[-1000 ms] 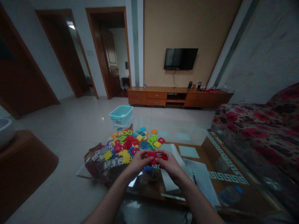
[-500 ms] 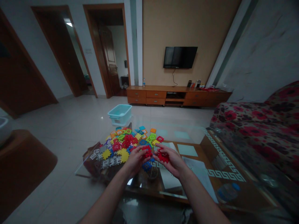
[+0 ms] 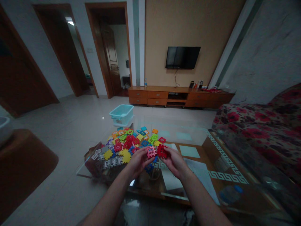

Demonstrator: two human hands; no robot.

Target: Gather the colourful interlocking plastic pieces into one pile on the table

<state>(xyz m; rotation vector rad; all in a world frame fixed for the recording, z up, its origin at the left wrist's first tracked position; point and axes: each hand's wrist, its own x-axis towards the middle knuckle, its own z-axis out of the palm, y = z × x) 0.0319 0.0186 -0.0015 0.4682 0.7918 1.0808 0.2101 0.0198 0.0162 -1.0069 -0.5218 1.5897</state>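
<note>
Above the near part of the glass table, my left hand [image 3: 138,161] is closed on a pink toothed building block [image 3: 151,152] with a window-like cutout. My right hand [image 3: 174,161] pinches a red toothed building block [image 3: 161,151] right beside it. The two blocks are edge to edge; whether they interlock I cannot tell. Past my hands lies a heap of flat toothed blocks in many colours, with red blocks [image 3: 129,142] in the middle, yellow blocks [image 3: 125,156] nearer me and white window-shaped pieces [image 3: 107,163] at the near left.
A light-blue plastic tub [image 3: 121,115] stands beyond the heap. White paper sheets [image 3: 199,175] and a bottle with a blue cap [image 3: 230,194] show at the right of the glass table [image 3: 235,157]. A flowered sofa [image 3: 256,125] is at the far right.
The piece in my left hand has turned, so its pink face with the cutout now shows. My hands have come closer, bringing the pink and red blocks together.
</note>
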